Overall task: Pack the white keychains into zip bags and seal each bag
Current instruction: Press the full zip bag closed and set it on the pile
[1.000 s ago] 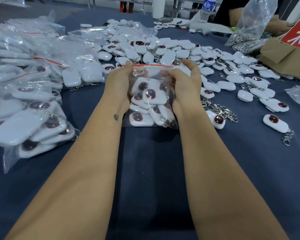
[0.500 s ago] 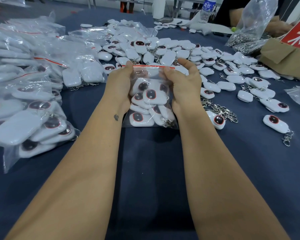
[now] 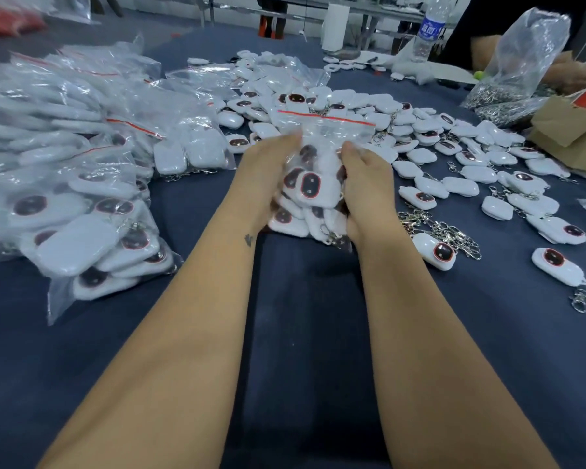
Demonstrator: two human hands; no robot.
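Note:
A clear zip bag (image 3: 322, 137) with a red strip along its top stands upright on the blue cloth, filled with several white keychains (image 3: 310, 187) that have dark oval faces. My left hand (image 3: 268, 167) grips the bag's left side and my right hand (image 3: 366, 174) grips its right side, both around the middle. The bag's top stands free above my fingers. Loose white keychains (image 3: 433, 154) lie spread behind and to the right.
Filled zip bags (image 3: 75, 184) are heaped on the left. A chain of metal clips (image 3: 440, 228) lies right of my right wrist. At the far right stand a big plastic bag of metal rings (image 3: 508, 76), a cardboard box (image 3: 569, 126) and a water bottle (image 3: 428, 28).
Both hands slid down from the bag's top corners to its sides and squeezed inward. The bag's red strip now stands free above my fingers.

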